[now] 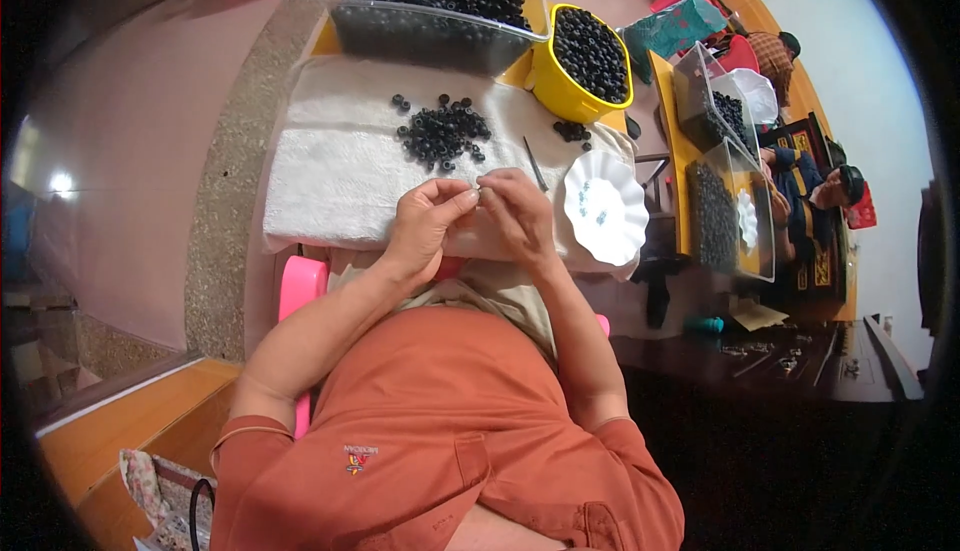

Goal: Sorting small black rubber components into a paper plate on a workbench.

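My left hand (432, 219) and my right hand (520, 213) meet above the near part of a white cloth (330, 176). Thumb and fingers of each are pinched together, the tips almost touching; whatever is between them is too small to make out. Just beyond lies a loose pile of small black ring-shaped parts (443, 134). A dark, thin pointed tool, like tweezers (535, 163), rests to the right of the pile. Beside my right hand is a white plate with a wavy rim (628, 233), holding tiny bluish bits.
At the far edge stand a clear plastic bin (430, 39) and a yellow tub (575, 99), both full of black parts. A few more black parts (572, 132) lie by the tub. To the right, another table holds clear bins (735, 206). People (815, 186) sit beyond it.
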{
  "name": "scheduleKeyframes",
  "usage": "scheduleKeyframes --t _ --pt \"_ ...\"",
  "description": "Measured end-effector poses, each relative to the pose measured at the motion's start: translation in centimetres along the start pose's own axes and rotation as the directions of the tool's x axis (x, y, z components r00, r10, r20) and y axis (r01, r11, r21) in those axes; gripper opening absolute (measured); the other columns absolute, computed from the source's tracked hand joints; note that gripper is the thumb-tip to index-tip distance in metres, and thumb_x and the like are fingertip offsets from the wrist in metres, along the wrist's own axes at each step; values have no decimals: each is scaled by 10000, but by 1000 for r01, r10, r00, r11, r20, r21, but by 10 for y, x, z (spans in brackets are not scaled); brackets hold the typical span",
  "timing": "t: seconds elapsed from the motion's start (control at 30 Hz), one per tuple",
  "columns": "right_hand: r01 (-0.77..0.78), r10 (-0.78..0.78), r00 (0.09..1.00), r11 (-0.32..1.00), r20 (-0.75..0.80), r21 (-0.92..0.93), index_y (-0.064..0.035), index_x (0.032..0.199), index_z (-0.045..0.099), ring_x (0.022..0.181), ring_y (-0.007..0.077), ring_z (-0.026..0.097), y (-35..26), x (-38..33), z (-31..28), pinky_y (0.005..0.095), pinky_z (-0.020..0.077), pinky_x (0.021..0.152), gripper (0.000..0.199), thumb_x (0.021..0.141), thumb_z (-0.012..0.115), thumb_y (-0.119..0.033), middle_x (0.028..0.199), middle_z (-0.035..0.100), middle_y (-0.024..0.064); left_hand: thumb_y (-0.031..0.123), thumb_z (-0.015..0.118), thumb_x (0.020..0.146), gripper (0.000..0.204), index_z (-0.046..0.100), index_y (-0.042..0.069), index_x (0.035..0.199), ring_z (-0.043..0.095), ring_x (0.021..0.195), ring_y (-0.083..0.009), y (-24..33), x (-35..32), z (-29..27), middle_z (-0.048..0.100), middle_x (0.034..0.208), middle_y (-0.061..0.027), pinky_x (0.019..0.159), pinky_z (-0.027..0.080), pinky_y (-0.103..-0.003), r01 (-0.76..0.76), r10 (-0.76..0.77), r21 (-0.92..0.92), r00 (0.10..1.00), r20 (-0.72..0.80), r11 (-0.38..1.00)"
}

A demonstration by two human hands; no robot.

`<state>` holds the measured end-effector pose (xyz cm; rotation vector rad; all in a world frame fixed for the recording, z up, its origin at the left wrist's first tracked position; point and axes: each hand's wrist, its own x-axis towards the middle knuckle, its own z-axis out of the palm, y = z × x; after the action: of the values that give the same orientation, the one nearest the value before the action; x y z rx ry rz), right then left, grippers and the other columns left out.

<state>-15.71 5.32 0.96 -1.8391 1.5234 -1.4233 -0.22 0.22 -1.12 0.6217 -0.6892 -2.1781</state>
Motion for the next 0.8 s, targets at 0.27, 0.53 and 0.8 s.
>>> scheduleKeyframes --t 0.27,0.53,0.8 --pt "122 -118 986 992 -114 31 22 1016 655 815 168 621 -2 -2 4 252 498 683 225 813 640 118 959 640 128 46 652 895 93 629 47 986 607 805 -106 4 1 3 631 913 -20 750 537 -249 24 -24 11 1000 -6 1000" --pt "-62 64 998 991 -12 122 15 972 658 784 176 636 8 -1 -6 258 521 683 158 823 666 70 900 646 122 43 662 884 81 637 42 961 616 788 -115 1 7 2 642 888 -27 736 530 -247 -13 12 40 999 33 999" --pt "16 -15 1000 999 21 -39 -2 1071 623 829 242 646 -14 -1 -1 300 521 706 286 796 687 45 999 622 153 42 648 894 72 630 31 962 623 785 -121 -2 0 -1 644 867 -36 722 522 -249 -19 19 -19 1000 16 1000"
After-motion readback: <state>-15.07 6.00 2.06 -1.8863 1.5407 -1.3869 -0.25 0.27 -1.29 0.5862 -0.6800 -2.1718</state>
